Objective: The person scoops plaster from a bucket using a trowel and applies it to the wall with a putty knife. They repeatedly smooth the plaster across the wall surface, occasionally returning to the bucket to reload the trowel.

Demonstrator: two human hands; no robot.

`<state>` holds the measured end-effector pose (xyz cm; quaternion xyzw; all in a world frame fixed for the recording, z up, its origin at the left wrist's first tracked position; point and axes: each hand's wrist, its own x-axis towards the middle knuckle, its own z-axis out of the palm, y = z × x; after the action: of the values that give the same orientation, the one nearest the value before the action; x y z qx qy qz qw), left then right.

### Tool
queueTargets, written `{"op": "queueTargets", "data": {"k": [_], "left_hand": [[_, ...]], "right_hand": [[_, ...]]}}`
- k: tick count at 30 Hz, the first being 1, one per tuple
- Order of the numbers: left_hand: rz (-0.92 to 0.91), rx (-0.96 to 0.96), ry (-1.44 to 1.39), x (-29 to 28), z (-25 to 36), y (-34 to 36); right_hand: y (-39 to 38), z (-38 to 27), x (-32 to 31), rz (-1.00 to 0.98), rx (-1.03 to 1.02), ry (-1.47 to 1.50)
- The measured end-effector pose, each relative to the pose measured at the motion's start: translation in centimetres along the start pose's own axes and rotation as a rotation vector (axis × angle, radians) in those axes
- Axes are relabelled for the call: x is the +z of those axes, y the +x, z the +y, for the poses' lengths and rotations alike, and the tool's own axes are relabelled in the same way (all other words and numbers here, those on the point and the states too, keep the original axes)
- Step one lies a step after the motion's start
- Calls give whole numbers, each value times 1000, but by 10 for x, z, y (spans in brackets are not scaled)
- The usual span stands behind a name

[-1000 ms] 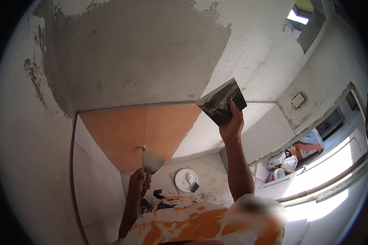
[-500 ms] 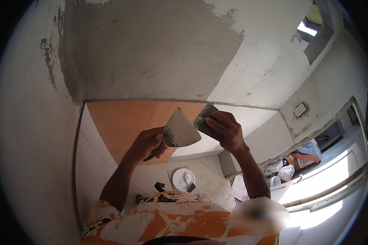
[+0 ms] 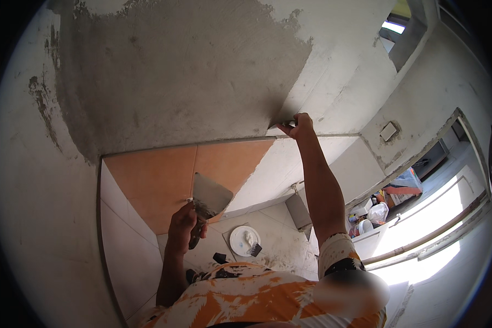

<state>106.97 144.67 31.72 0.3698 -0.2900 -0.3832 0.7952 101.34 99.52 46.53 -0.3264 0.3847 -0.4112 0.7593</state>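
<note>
**Person spreading grey mortar on a wall above orange tiles**

The landmark is the block of orange tiles [image 3: 186, 180] set into the wall at the centre left. Directly above the tiles spreads a wide patch of wet grey mortar [image 3: 169, 76], rough at its edges, covering the pale plaster wall [image 3: 344, 60].

The right hand [image 3: 298, 126] is raised to the upper right corner of the tiles, at the lower right edge of the mortar. Its fingers are curled tight around a small trowel [image 3: 281, 124], whose blade lies pressed flat against the wall; little of the tool shows.

The left hand [image 3: 183, 224] sits lower, in front of the bottom edge of the tiles. Its fingers are closed around the dark handle of a broad putty knife [image 3: 209, 199], the metal blade pointing up and overlapping the tiles, with grey mortar smeared near its base.

Below the tiles, on the floor, lies a round white plate [image 3: 240, 240]. The person's orange-and-white patterned shirt [image 3: 246, 295] fills the bottom of the view.
</note>
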Motion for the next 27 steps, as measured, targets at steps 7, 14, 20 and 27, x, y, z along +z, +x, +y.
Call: {"op": "queueTargets", "data": {"k": [7, 14, 20, 27], "left_hand": [[-12, 2, -40, -18, -10, -4], [-55, -11, -86, -9, -14, 0], [-55, -20, -55, 3, 2, 14], [-333, -127, 114, 26, 44, 82]], "right_hand": [[-61, -84, 76, -1, -273, -323], [-141, -169, 187, 44, -767, -708], [-223, -123, 116, -609, -948, -668], [-262, 30, -34, -1141, -1431, -830]]}}
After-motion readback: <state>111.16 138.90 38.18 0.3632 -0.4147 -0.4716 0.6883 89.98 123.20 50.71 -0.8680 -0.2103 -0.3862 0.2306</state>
